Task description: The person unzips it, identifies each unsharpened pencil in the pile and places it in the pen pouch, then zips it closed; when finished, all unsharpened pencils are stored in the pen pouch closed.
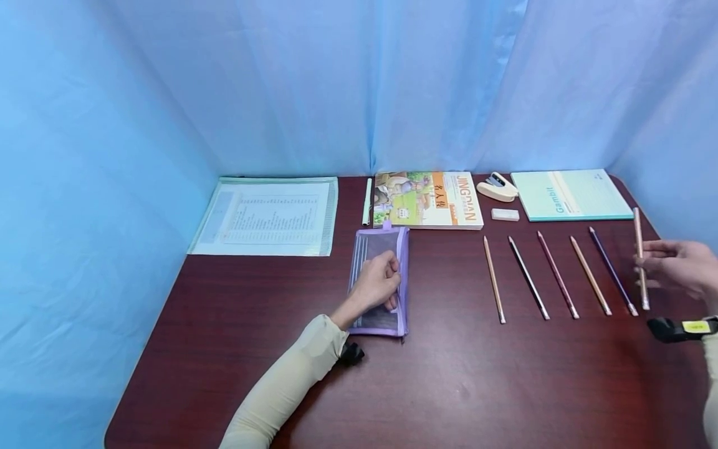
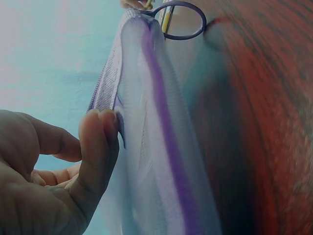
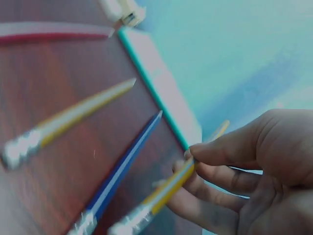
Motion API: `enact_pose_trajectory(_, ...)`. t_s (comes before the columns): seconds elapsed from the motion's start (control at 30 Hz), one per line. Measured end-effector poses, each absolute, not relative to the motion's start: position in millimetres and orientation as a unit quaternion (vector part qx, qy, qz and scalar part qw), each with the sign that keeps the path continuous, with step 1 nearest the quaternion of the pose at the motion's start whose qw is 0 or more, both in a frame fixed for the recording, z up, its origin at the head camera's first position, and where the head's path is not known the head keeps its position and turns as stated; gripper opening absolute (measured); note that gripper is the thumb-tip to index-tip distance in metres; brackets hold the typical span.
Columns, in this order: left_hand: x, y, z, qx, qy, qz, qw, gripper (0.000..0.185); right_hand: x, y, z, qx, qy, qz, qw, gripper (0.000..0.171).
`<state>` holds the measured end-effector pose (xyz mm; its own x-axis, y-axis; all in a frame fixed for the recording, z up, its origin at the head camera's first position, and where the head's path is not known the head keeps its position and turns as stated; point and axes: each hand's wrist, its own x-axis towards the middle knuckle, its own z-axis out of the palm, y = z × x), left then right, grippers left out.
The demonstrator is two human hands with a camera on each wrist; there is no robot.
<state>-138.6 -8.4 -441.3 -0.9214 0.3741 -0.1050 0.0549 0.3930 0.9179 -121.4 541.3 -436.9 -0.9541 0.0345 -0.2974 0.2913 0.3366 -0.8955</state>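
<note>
My left hand (image 1: 374, 284) pinches the upper edge of a purple mesh zip pouch (image 1: 377, 321). In the left wrist view the thumb and fingertips (image 2: 95, 132) meet at the pouch's zipper side, and the pouch stands partly raised. At the far right my right hand (image 1: 681, 265) holds a yellow pencil (image 3: 171, 188) between thumb and fingers, with the pencil's ferrule end toward the near side. Beside it lies a dark blue pencil (image 1: 612, 271). Further left in the row are a yellow pencil (image 1: 591, 274), a red pencil (image 1: 558, 274), a black pencil (image 1: 529, 278) and an orange-yellow pencil (image 1: 493, 280).
Along the back lie a clear document folder (image 1: 269, 218), a pale green pen (image 1: 367, 201), a picture-covered book (image 1: 423, 199), a cream stapler (image 1: 497, 188), a white eraser (image 1: 505, 215) and a green notebook (image 1: 572, 194). Blue curtains (image 1: 314, 87) surround the dark red table (image 1: 449, 380).
</note>
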Motion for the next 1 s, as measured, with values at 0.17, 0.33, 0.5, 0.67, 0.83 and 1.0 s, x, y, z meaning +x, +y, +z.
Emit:
enact_pose_trajectory(0.17,-139,-10,-441,0.131,0.818,0.539,0.153,0.007,-121,530,-439,0.033,0.637,-0.759,0.134,0.041)
enact_pose_trajectory(0.33,-139,-10,-441,0.132,0.818,0.540,0.150,0.007,-122,507,-442,-0.010,0.570,-0.806,0.160,0.042)
enact_pose_trajectory(0.5,-139,-10,-441,0.129,0.816,0.542,0.151,0.008,-126,468,-445,-0.063,0.491,-0.844,0.208,0.047)
enact_pose_trajectory(0.67,-139,-9,-442,0.130,0.819,0.539,0.149,0.008,-129,424,-445,-0.097,0.454,-0.849,0.254,0.047)
enact_pose_trajectory(0.83,-139,-9,-442,0.134,0.824,0.532,0.143,0.008,-129,380,-443,-0.106,0.481,-0.829,0.265,0.044)
enact_pose_trajectory(1.0,-140,-9,-442,0.130,0.824,0.532,0.145,0.008,-128,337,-443,-0.090,0.528,-0.798,0.277,0.040)
